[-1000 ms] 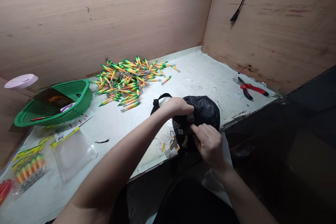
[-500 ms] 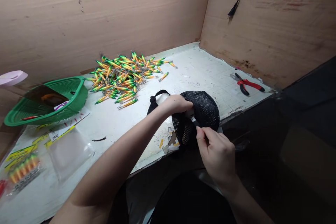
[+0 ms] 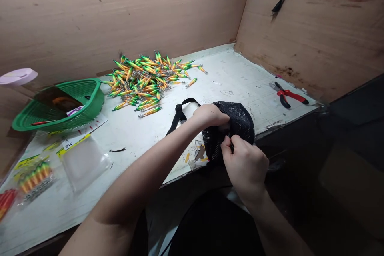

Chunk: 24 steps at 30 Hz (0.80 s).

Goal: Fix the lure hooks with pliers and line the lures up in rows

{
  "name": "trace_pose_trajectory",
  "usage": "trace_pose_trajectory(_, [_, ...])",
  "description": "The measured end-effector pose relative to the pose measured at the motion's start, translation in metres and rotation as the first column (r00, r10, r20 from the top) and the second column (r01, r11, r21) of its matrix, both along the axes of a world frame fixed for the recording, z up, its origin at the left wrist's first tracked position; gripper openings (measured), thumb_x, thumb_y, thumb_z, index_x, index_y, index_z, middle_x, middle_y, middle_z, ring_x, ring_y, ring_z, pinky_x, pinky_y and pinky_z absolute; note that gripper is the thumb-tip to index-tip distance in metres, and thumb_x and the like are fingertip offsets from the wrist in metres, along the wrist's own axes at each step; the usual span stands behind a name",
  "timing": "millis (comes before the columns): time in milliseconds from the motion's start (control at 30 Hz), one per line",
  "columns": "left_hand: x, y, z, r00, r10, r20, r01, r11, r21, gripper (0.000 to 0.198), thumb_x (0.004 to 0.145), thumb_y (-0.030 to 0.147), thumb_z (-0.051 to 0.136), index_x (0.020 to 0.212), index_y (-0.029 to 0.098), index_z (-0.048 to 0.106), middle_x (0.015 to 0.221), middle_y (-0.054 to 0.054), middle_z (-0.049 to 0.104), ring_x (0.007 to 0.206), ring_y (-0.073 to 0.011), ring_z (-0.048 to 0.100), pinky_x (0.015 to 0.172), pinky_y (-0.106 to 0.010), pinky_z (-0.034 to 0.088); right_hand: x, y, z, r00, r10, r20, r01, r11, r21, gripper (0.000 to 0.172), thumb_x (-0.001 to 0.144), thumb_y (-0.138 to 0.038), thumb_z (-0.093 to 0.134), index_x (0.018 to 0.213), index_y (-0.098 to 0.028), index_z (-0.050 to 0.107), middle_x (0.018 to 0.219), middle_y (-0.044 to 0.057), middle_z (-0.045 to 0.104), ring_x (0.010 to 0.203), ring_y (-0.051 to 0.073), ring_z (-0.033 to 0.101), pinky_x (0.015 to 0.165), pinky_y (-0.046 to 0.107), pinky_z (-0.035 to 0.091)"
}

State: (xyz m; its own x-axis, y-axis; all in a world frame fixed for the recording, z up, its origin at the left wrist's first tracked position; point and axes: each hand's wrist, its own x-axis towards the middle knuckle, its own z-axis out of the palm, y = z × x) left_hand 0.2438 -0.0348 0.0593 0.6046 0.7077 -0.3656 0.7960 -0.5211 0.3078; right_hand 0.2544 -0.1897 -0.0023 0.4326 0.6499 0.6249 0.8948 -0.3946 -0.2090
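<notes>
Two bare hands meet at a black mesh cap [image 3: 243, 122] that sits at the front edge of the bench [image 3: 216, 72], toward its front right corner, its strap [image 3: 178, 112] looping away to the left. The left hand [image 3: 211, 115] reaches into the cap's opening; its fingers are hidden, so I cannot tell how tightly they close. The right hand [image 3: 246, 164] has thumb and forefinger together on a small dark piece [image 3: 231, 141] at the opening, too shadowed to name. The cap is probably light and soft, liable to crumple or swing under a tug, though unlikely to slip or break; its edge beside the opening should give a firmer hold than the open mesh, while the strap would likely just trail. Behind it, a pile of fishing lures [image 3: 147, 82] lies near the bench's back edge, a green basket [image 3: 93, 98] stands farther left along that edge, and pliers [image 3: 289, 96] rest beside the right edge.
</notes>
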Motion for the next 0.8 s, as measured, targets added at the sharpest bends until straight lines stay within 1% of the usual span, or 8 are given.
trace_pose_trajectory(100, [0.001,-0.002,0.0,0.998,-0.016,-0.061,0.013,0.998,-0.059,0.035,0.063,0.031,0.062,0.09,0.015,0.076,0.085,-0.012,0.076,0.076,-0.0252,0.069,0.064,-0.029,0.053,-0.004,0.003,0.0,1.0,-0.03,0.0,0.03,0.999,-0.034,0.037,0.094,-0.018,0.048,0.058,-0.019,0.057,0.049,0.004,0.059,0.042,0.014,0.043,0.052,0.032,0.017])
trace_pose_trajectory(233, [0.0,-0.002,-0.001,0.996,-0.045,-0.071,0.04,0.997,-0.067,0.036,0.064,0.031,0.06,0.093,0.015,0.076,0.094,-0.014,0.076,0.085,-0.0277,0.071,0.066,-0.029,0.053,-0.008,0.006,-0.001,0.998,-0.061,-0.031,0.058,0.994,-0.095,0.035,0.094,-0.018,0.048,0.061,-0.018,0.059,0.052,0.006,0.061,0.043,0.016,0.047,0.053,0.032,0.018])
trace_pose_trajectory(333, [-0.003,-0.006,-0.003,0.998,-0.031,-0.061,0.028,0.999,-0.043,0.033,0.069,0.033,0.06,0.092,0.015,0.076,0.096,-0.014,0.077,0.089,-0.028,0.072,0.067,-0.029,0.053,-0.009,0.01,-0.004,0.994,-0.081,-0.071,0.07,0.988,-0.14,0.031,0.094,-0.018,0.05,0.065,-0.018,0.06,0.055,0.008,0.063,0.046,0.019,0.053,0.053,0.032,0.02])
trace_pose_trajectory(433, [-0.005,-0.011,-0.007,0.999,0.032,-0.033,-0.031,0.999,0.035,0.037,0.077,0.035,0.057,0.103,0.013,0.072,0.103,-0.017,0.075,0.096,-0.029,0.072,0.072,-0.029,0.053,-0.012,0.015,-0.012,0.99,-0.078,-0.119,0.055,0.981,-0.188,0.026,0.093,-0.015,0.052,0.069,-0.017,0.062,0.058,0.01,0.065,0.048,0.021,0.057,0.054,0.033,0.023])
trace_pose_trajectory(533, [-0.009,-0.018,-0.015,0.995,0.098,0.001,-0.098,0.987,0.128,0.045,0.081,0.036,0.06,0.116,0.008,0.064,0.111,-0.021,0.072,0.103,-0.031,0.07,0.077,-0.031,0.053,-0.014,0.017,-0.02,0.985,-0.023,-0.17,-0.017,0.973,-0.229,0.024,0.093,-0.014,0.053,0.071,-0.017,0.062,0.058,0.009,0.066,0.047,0.021,0.059,0.054,0.033,0.026])
trace_pose_trajectory(633, [-0.022,-0.025,-0.021,0.994,0.105,0.035,-0.109,0.975,0.192,0.047,0.088,0.04,0.06,0.12,0.007,0.058,0.111,-0.021,0.07,0.103,-0.0317,0.07,0.079,-0.034,0.054,-0.006,0.011,-0.02,0.971,0.09,-0.224,-0.143,0.962,-0.233,0.033,0.097,-0.027,0.053,0.065,-0.021,0.057,0.056,0.004,0.063,0.045,0.019,0.056,0.05,0.032,0.026])
trace_pose_trajectory(733, [-0.042,-0.031,-0.02,0.996,0.042,0.079,-0.06,0.966,0.253,0.033,0.095,0.037,0.054,0.115,0.012,0.059,0.112,-0.016,0.068,0.098,-0.0283,0.07,0.078,-0.034,0.053,0.021,0.009,-0.012,0.942,0.198,-0.269,-0.249,0.954,-0.17,0.04,0.101,-0.039,0.047,0.065,-0.023,0.053,0.061,0.001,0.06,0.05,0.016,0.055,0.05,0.029,0.032])
trace_pose_trajectory(800, [-0.05,-0.033,-0.018,0.992,-0.031,0.124,-0.008,0.953,0.303,0.023,0.097,0.029,0.051,0.113,0.015,0.059,0.115,-0.012,0.066,0.1,-0.0249,0.068,0.082,-0.032,0.052,0.048,0.017,-0.009,0.929,0.246,-0.277,-0.284,0.953,-0.107,0.035,0.102,-0.034,0.044,0.072,-0.022,0.058,0.071,0.002,0.062,0.062,0.017,0.06,0.058,0.029,0.042])
